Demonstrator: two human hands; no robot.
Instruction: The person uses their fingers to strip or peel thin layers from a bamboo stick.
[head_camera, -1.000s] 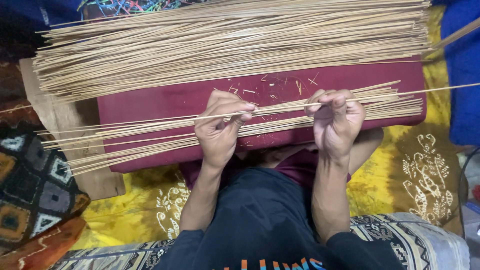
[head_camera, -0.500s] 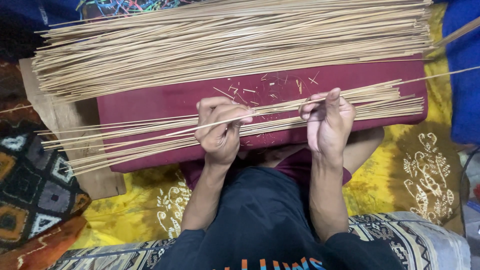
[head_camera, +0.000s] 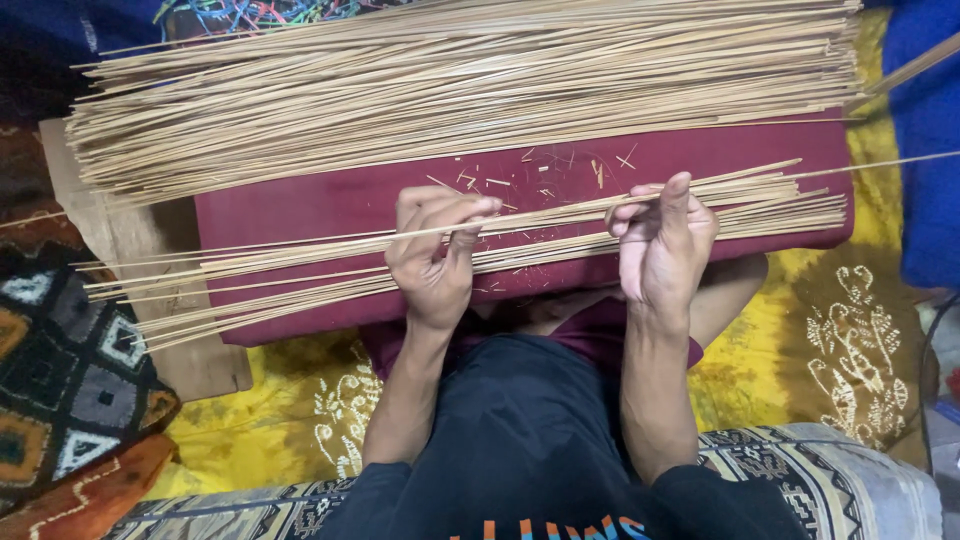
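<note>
Along near edge of maroon board (head_camera: 300, 205): left hand (head_camera: 432, 262) and right hand (head_camera: 662, 245), apart, each pinching one thin stick (head_camera: 560, 212) above small bundle (head_camera: 270, 285), probably same stick. Big stick pile (head_camera: 450, 85) at far edge.

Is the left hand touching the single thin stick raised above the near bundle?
Touching. The head view shows the left hand pinching the thin stick between thumb and fingertips.
</note>
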